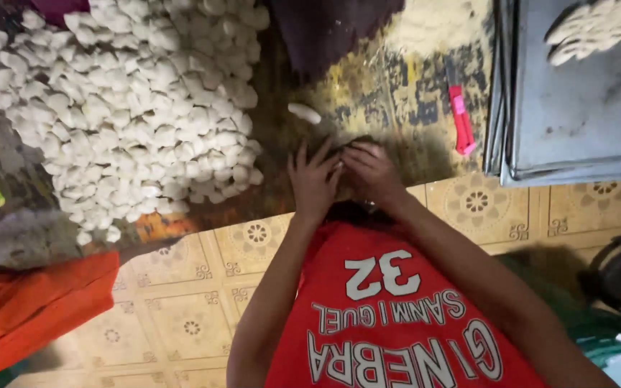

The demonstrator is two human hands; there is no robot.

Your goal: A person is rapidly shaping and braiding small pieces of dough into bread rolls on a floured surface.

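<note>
Both hands meet fingertip to fingertip, left hand point(313, 179) and right hand point(371, 171), fingers curled; contents cannot be told. 1 loose dough piece point(304, 113) lies just beyond, nearer the left hand, long axis slanting left-right.

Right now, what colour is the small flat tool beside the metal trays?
Pink tool, in the head view.

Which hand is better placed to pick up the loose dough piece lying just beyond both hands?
Left, probably. The left hand lies almost directly below the loose dough piece; the right hand sits farther to the side.
</note>
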